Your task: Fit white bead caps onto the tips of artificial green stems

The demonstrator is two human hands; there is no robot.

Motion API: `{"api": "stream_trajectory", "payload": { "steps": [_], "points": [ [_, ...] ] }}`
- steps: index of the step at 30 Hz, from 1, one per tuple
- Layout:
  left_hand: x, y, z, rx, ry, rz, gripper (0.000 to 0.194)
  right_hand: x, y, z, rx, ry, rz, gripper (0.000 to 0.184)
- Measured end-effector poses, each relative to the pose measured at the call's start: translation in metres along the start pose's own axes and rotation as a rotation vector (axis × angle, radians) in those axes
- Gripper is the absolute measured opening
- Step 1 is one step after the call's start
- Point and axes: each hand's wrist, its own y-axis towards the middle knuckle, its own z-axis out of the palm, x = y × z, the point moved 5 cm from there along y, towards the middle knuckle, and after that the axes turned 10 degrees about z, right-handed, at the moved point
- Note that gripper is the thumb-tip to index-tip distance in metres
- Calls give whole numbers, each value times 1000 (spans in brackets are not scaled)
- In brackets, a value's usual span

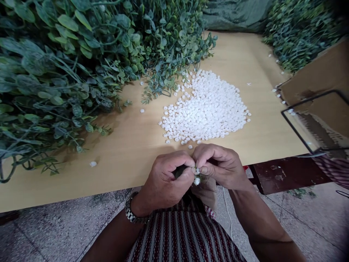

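Note:
My left hand (167,182), with a metal watch on its wrist, pinches a thin green stem between thumb and forefinger. My right hand (225,167) meets it fingertip to fingertip, pinching a small white bead-like piece (197,170) at the stem. Just below the fingers hangs another small white piece (197,181), like a tiny flower bud. Most of the stem is hidden by my hands. Beyond them, on the table, lies a wide pile of small round white pieces (209,105).
Bushy artificial greenery (109,47) covers the left of the tan table (120,160), and more greenery (302,32) sits at the back right. A torn cardboard box (321,80) and a black wire frame (296,129) stand at the right edge. Green cloth (237,16) lies behind.

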Motion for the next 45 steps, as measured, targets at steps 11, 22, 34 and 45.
{"api": "stream_trajectory", "payload": {
  "steps": [11,22,34,45],
  "points": [
    [21,-13,-15,-342,-332,-122,9,24,-13,-14,-120,-515,-213,17],
    [1,-6,-5,7,-43,-123,38,29,-24,3,-182,-748,-286,15],
    [1,-9,-21,-128,66,-104,15,28,2,-2,-241,-680,-212,15],
    [4,-9,-23,-172,112,-125,9,11,7,13,-185,-1193,-67,19]
  ]
}}
